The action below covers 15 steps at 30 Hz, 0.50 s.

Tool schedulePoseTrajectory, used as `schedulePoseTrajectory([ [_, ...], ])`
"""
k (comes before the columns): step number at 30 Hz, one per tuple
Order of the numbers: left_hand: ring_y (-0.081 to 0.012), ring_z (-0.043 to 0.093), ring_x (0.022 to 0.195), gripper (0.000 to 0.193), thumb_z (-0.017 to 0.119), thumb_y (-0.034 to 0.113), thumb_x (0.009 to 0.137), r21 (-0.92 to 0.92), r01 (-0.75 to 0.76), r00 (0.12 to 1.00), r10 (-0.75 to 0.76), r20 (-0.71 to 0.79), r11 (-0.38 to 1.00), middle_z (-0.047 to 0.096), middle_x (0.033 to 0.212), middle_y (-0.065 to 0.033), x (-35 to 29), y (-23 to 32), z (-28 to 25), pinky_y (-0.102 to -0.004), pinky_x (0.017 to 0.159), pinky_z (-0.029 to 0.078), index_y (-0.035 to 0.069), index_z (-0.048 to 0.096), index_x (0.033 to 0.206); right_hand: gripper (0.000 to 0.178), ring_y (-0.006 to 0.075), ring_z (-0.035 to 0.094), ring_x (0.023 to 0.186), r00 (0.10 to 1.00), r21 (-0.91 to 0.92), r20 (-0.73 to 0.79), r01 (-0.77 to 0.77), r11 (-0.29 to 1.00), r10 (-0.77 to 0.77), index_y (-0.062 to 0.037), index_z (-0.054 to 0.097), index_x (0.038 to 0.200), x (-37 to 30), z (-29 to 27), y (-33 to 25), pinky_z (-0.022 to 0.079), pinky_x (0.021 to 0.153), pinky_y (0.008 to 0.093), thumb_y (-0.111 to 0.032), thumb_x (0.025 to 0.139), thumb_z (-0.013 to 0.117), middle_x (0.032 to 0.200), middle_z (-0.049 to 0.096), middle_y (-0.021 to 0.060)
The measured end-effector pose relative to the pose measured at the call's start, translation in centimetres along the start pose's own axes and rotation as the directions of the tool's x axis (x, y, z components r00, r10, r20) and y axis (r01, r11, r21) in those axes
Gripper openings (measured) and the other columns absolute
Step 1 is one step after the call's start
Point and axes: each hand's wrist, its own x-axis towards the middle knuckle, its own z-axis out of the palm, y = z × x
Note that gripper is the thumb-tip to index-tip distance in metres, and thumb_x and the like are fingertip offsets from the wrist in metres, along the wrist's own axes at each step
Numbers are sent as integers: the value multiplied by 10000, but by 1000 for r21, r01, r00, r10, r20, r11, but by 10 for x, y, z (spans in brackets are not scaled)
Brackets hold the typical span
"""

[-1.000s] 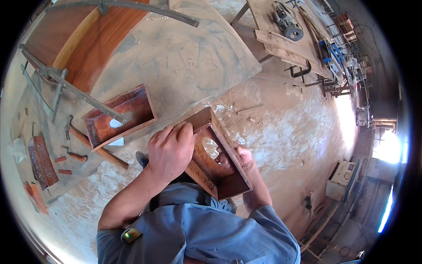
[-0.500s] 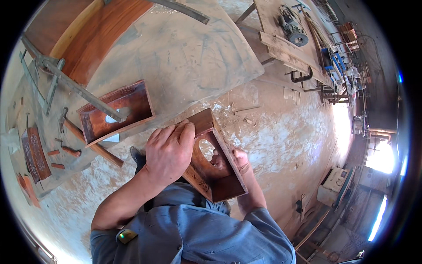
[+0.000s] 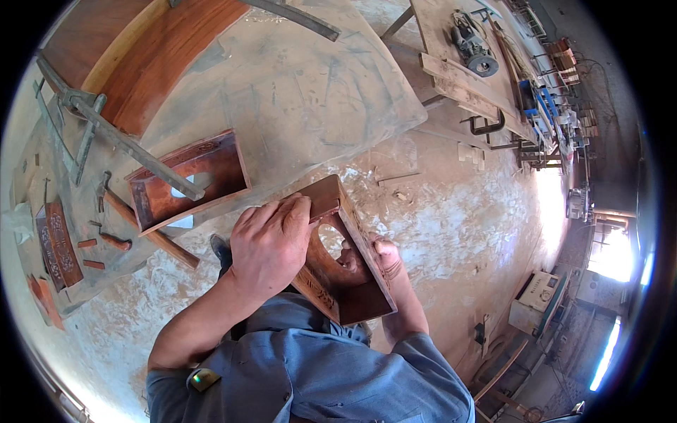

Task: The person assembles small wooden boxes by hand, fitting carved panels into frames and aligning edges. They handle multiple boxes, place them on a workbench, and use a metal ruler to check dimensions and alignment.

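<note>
- Over at the far left of the table, a carved dark panel lies beside a few small wood pieces.
- A grey metal bar slants down over a second open box, reddish inside, resting near the table edge.
- A hammer lies by that box, its wooden handle reaching past the edge.
- The person's left hand is clamped on the upper left end of a wooden box, fingers bent over it.
- That box is right in front of the blue shirt, held tilted in the air, its round opening showing.
- The right hand grips its right side, thumb outside; fingertips show through the opening, the rest hidden from me.
- Farther right, a workbench carries a power tool, with a dark C-shaped clamp at its edge.
</note>
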Motion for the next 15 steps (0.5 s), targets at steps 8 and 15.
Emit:
schedulePoseTrajectory([
  [8,-250,666,827,377,732,80,716,22,5,1000,-5,11,1000,694,929,-107,1,1,1,-363,688,497,19,603,1065,687,293,669,779,1000,-33,28,10,999,-9,132,629,1015,0,-1,-2,536,729,343,-503,757,664,875,678,243],
  [15,-249,658,822,369,718,69,722,47,0,1000,0,10,999,687,912,-102,-5,-1,7,-364,703,493,12,596,1066,693,294,669,786,1000,-7,-2,-22,1000,22,132,610,1057,-4,-1,-3,534,720,333,-486,747,658,883,675,250],
])
